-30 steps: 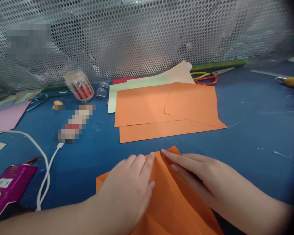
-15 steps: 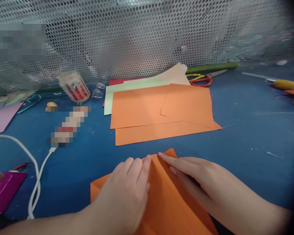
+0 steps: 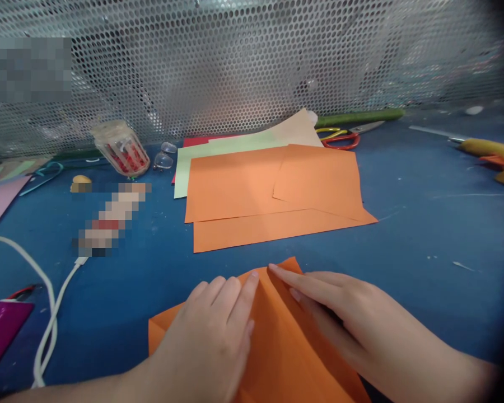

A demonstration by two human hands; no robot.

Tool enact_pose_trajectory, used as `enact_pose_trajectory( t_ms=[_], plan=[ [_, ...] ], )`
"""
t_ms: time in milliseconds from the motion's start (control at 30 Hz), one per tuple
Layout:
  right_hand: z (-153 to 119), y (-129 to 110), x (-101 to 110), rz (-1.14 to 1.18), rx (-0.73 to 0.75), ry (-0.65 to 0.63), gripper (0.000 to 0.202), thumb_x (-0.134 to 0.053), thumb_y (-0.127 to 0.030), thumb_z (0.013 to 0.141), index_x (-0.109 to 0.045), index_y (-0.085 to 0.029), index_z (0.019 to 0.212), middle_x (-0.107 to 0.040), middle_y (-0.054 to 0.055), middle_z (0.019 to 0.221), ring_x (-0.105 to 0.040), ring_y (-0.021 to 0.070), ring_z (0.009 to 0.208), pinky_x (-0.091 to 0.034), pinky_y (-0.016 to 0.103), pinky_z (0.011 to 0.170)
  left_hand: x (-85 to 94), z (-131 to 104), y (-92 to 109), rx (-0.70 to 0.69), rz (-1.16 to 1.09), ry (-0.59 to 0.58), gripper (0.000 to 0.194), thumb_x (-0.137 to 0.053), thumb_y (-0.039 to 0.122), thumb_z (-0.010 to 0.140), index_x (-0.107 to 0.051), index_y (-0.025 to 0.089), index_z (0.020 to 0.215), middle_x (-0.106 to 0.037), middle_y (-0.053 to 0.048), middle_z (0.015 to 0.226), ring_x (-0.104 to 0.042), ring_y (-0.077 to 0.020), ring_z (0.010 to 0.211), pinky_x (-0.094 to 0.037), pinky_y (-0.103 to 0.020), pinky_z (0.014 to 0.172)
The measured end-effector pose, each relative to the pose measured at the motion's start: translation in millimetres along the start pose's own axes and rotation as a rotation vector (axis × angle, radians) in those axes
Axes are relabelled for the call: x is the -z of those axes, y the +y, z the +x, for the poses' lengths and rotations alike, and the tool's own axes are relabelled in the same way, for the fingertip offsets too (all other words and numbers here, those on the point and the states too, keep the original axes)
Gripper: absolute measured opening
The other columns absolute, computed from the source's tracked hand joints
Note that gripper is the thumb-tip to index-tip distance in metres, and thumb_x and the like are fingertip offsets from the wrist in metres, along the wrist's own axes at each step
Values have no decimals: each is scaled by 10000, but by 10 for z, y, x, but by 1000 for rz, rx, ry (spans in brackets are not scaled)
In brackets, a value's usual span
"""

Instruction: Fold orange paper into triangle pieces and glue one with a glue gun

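Note:
A creased orange sheet lies at the bottom centre, its lower part cut off by the frame. My left hand rests on its left side, fingers together and bent, the index fingertip near the top edge. On the right side, my right hand presses the paper with its index finger stretched to the top edge and the thumb below. Both hands are closed against the sheet, with the fingertips a little apart from each other. Beyond them lie more orange sheets, overlapping pale green paper.
Red-handled scissors lie behind the papers. A jar with red bits stands at the back left, before a perforated metal screen. White cable and a purple pack are at left; a yellow tool is at right.
The view has shifted slightly, so the table objects appear a little further left. Both hands stay on the orange sheet in nearly the same pose.

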State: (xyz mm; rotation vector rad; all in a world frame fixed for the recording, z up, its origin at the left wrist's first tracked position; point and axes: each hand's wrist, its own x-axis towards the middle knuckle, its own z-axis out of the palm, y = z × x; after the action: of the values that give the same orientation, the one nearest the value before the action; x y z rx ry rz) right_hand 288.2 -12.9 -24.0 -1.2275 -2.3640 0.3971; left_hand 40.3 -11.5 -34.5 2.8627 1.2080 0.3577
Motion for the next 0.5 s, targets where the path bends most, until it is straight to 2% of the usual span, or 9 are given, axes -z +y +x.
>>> enact_pose_trajectory(
  t_ms=[167,367,500],
  plan=[
    [2,2,6,34,4,-13,509,-429,-79,1046,-739,-186,1435,-866,68,963,-839,207,810,-718,316,722,-93,-133,22,-26,20,108,525,-249,109,1107,-517,68,1557,-717,-115,1024,-631,-287,843,-524,-429,756],
    [32,-5,25,51,-17,-18,485,-419,-98,1053,-763,-221,1371,-863,36,945,-838,195,798,-681,278,664,-67,-127,33,-17,21,95,520,-213,106,1114,-476,84,1562,-710,-110,1025,-635,-284,858,-512,-432,765],
    [29,-3,26,58,-31,-27,475,-419,-99,1059,-780,-241,1334,-864,43,953,-839,196,814,-683,281,666,-84,-141,53,-14,37,116,521,-191,105,1121,-442,45,1574,-708,-114,1011,-623,-290,831,-520,-447,739]
  ],
)
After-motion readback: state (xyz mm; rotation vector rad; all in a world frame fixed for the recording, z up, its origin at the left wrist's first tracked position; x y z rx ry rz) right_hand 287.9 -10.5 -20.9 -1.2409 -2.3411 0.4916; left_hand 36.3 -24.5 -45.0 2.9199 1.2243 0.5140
